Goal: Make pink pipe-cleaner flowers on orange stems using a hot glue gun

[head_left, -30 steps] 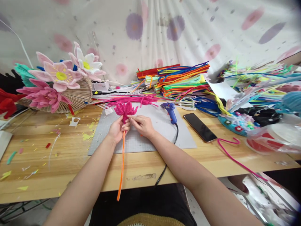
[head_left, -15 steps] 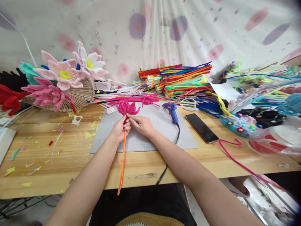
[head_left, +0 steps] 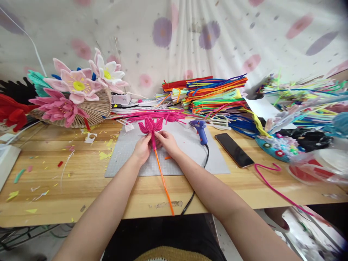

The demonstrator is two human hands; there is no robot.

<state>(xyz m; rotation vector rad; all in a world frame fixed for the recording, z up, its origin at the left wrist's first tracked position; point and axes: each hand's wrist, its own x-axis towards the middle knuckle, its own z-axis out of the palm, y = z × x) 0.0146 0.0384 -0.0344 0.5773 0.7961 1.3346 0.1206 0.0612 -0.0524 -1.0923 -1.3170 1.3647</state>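
Over the grey cutting mat (head_left: 190, 159) I hold a hot-pink pipe-cleaner flower (head_left: 150, 125) on an orange pipe-cleaner stem (head_left: 164, 181). My left hand (head_left: 143, 149) is closed on the stem just under the bloom from the left. From the right, my right hand (head_left: 168, 142) pinches the same spot with its fingertips. The stem slants down to the right, past the table's front edge.
A blue glue gun (head_left: 199, 129) with a black cord and a black phone (head_left: 235, 149) lie right of my hands. Stacks of coloured pipe cleaners (head_left: 214, 94), scissors (head_left: 220, 121), finished pink flowers on a fan (head_left: 78, 94) and a loose pink pipe cleaner (head_left: 272, 183) crowd the wooden table (head_left: 81, 195).
The orange stem's lower end has swung from lower left to lower right. Both hands shifted slightly right with the flower, still holding it below the bloom.
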